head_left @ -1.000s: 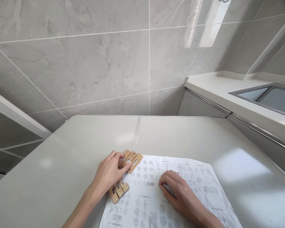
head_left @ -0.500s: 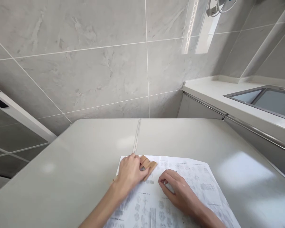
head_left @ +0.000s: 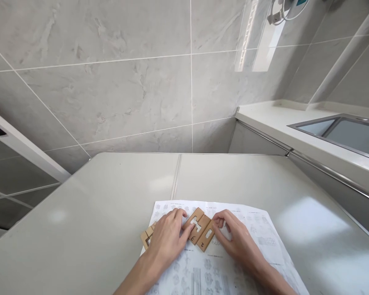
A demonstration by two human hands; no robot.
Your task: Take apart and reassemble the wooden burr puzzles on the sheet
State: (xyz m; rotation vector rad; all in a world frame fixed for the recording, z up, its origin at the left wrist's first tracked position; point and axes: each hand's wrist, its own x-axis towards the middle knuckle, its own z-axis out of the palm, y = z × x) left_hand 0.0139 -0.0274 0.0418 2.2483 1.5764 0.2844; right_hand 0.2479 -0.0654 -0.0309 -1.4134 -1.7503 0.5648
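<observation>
Two flat wooden puzzle pieces lie side by side on the printed sheet [head_left: 199,262]. The left wooden puzzle piece [head_left: 199,234], marked like a 3, has a jagged cut-out; the right wooden puzzle piece [head_left: 208,237], marked like a 2, has a rounded slot. My left hand [head_left: 169,233] grips the first at its left corner, thumb on its face and fingers bent. At the second one's upper right edge, my right hand [head_left: 233,233] pinches with thumb and index finger. More notched wooden pieces [head_left: 146,237] stick out from behind my left hand, partly hidden.
A pale table [head_left: 110,205] with a seam [head_left: 176,176] carries the sheet. Tiled wall [head_left: 126,94] stands behind it. On the right is a white counter [head_left: 264,112] with a sink [head_left: 347,133] and a metal rail below its edge. A white-framed door [head_left: 27,147] is at left.
The wooden pieces that were tilted under my left hand now lie flat, nearer and to the right. My right hand has come up to their edge. Other pieces at far left show more.
</observation>
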